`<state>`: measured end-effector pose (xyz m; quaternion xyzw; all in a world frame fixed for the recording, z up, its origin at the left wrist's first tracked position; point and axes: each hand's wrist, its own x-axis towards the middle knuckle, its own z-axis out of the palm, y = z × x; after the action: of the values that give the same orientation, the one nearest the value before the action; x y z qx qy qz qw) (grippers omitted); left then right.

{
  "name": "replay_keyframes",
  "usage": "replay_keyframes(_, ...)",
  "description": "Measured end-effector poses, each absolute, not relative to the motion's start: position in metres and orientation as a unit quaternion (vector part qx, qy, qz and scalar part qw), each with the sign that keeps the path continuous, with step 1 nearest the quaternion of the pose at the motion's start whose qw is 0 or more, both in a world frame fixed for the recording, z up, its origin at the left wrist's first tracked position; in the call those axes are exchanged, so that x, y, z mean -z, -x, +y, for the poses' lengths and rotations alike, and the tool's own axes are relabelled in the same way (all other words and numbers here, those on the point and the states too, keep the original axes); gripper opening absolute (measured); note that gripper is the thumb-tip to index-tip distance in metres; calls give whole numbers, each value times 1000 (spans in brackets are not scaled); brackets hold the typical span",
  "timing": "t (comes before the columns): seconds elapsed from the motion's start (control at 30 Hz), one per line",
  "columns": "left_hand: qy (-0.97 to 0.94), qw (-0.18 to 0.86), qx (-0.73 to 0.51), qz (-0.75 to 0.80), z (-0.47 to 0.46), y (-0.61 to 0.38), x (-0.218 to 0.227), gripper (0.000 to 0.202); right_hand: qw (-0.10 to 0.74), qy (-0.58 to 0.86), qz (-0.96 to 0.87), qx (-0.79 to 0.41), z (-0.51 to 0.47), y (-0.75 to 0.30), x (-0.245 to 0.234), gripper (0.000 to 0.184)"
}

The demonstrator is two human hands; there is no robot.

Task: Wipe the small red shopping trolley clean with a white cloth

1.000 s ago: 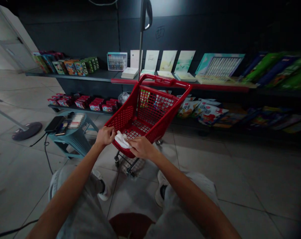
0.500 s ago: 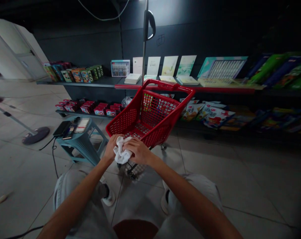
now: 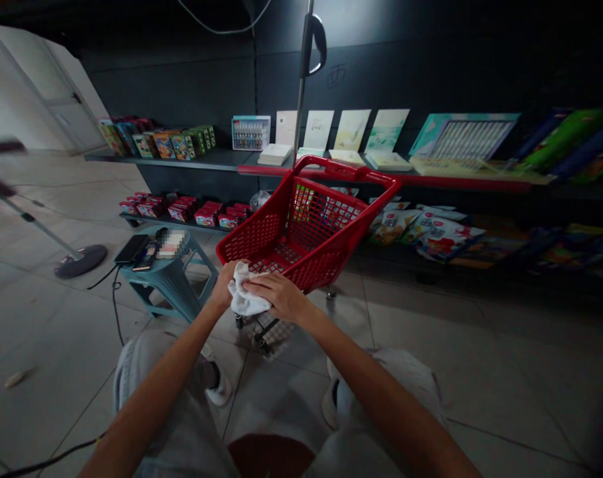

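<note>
A small red plastic shopping cart (image 3: 301,232) stands on the tiled floor in front of me, its basket empty. Both my hands meet at its near rim around a crumpled white cloth (image 3: 244,299). My left hand (image 3: 223,287) grips the cloth from the left side. My right hand (image 3: 276,295) lies over the cloth from the right, fingers curled on it. My knees in grey trousers show below.
A teal plastic stool (image 3: 169,275) with phones on it stands left of the cart, a cable trailing from it. Dark shelves (image 3: 222,159) with boxes, books and packets run behind the cart. A pole stand with a round base (image 3: 80,260) is at far left.
My hands have drawn the white cloth from the basket's rim into a bunch between them. The view shifted slightly, so the cart sits more to the right.
</note>
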<state>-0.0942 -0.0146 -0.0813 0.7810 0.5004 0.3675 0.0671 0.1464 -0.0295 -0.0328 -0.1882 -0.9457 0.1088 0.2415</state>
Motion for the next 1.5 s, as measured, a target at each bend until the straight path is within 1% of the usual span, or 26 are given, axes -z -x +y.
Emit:
replay_keyframes(0.1, -773, 78, -377, 504, -13, 97, 80, 49, 229, 173, -953, -100, -28, -151, 31, 54)
replay_keyframes(0.2, -777, 77, -390, 488, -14, 98, 81, 55, 220, 170, -956, -93, -26, -154, 28, 58)
replay_keyframes(0.27, -773, 73, -399, 487, -16, 96, 80, 54, 222, 176, -954, -95, -25, -160, 24, 59)
replay_keyframes(0.3, -771, 70, -397, 492, -17, 95, 79, 51, 236, 184, -949, -100, -24, -164, 20, 57)
replay_keyframes(0.37, -780, 62, -373, 498, -21, 90, 76, 42, 304, 218, -920, -118, -21, -175, 13, 51)
replay_keyframes(0.43, -801, 45, -337, 493, -24, 86, 72, 39, 418, 281, -851, -148, -15, -189, 7, 45)
replay_keyframes(0.53, -815, 21, -303, 493, -29, 81, 65, 40, 602, 407, -664, -178, 1, -211, 3, 39)
replay_keyframes(0.6, -815, 14, -303, 495, -34, 77, 62, 40, 687, 480, -506, -204, 18, -226, 5, 40)
replay_keyframes(0.63, -817, 13, -304, 491, -37, 75, 61, 40, 714, 500, -432, -228, 27, -233, 6, 42)
replay_keyframes(0.7, -827, 10, -308, 471, -45, 69, 60, 37, 743, 513, -317, -289, 44, -246, 10, 44)
replay_keyframes(0.77, -844, 8, -306, 441, -54, 61, 61, 34, 760, 512, -251, -313, 55, -257, 12, 45)
replay_keyframes(0.8, -850, 7, -304, 431, -58, 56, 63, 33, 769, 512, -238, -300, 58, -260, 12, 45)
replay_keyframes(0.87, -852, -1, -299, 429, -64, 47, 67, 34, 783, 516, -260, -232, 56, -263, 10, 47)
replay_keyframes(0.93, -847, -11, -293, 442, -65, 41, 73, 34, 753, 519, -375, -151, 44, -256, 7, 48)
replay_keyframes(0.97, -847, -14, -288, 446, -64, 40, 77, 33, 711, 515, -464, -120, 34, -248, 5, 47)
replay_keyframes(1.0, -848, -17, -282, 448, -62, 39, 82, 32, 649, 501, -565, -97, 24, -239, 4, 45)
replay_keyframes(1.07, -852, -22, -274, 445, -57, 42, 93, 31, 483, 425, -761, -85, -1, -213, 7, 39)
replay_keyframes(1.13, -854, -27, -269, 444, -51, 47, 108, 37, 321, 303, -893, -93, -24, -185, 16, 42)
replay_keyframes(1.17, -853, -27, -268, 446, -49, 51, 114, 43, 272, 255, -924, -87, -34, -172, 23, 48)
replay_keyframes(1.2, -851, -24, -265, 453, -47, 55, 120, 50, 260, 247, -930, -74, -42, -162, 30, 56)
replay_keyframes(1.23, -848, -20, -263, 459, -45, 58, 125, 56, 267, 259, -926, -64, -49, -154, 36, 60)
replay_keyframes(1.3, -847, -10, -262, 463, -43, 62, 130, 63, 278, 269, -921, -51, -55, -149, 45, 65)
replay_keyframes(1.37, -856, -3, -268, 442, -43, 64, 127, 63, 272, 264, -924, -48, -56, -155, 48, 65)
replay_keyframes(1.5, -861, 9, -311, 402, -46, 59, 112, 57, 262, 272, -925, -42, -50, -173, 40, 60)
